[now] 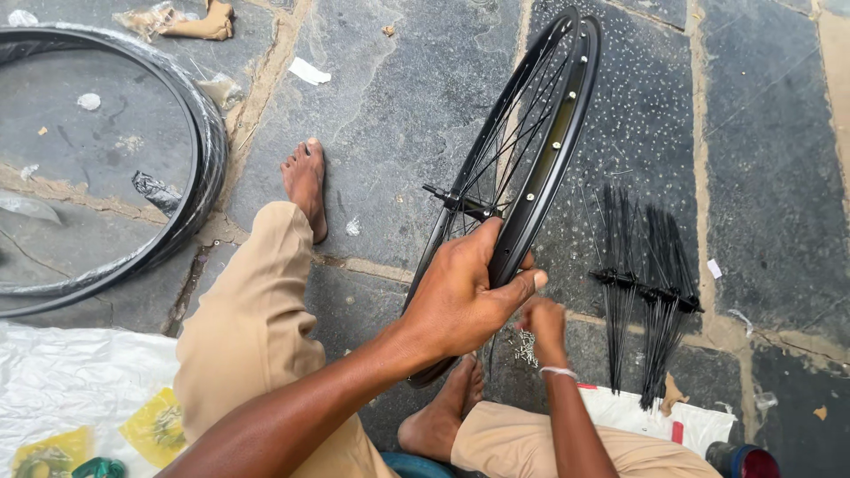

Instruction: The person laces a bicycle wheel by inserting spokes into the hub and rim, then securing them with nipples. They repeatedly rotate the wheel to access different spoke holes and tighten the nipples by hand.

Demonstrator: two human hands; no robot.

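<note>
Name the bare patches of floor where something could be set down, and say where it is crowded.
Bare stone lies between the wheel rim and the tyre, ahead of the foot, and far right beyond the spoke bundles. Crowded: around both hands, left, right.

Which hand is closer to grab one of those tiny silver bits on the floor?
Probably the right hand: it hovers just beside the small silver bits, while the left hand grips the wheel rim.

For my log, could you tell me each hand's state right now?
Left hand: closed on the wheel rim.
Right hand: fingers curled; contents cannot be told.
</note>
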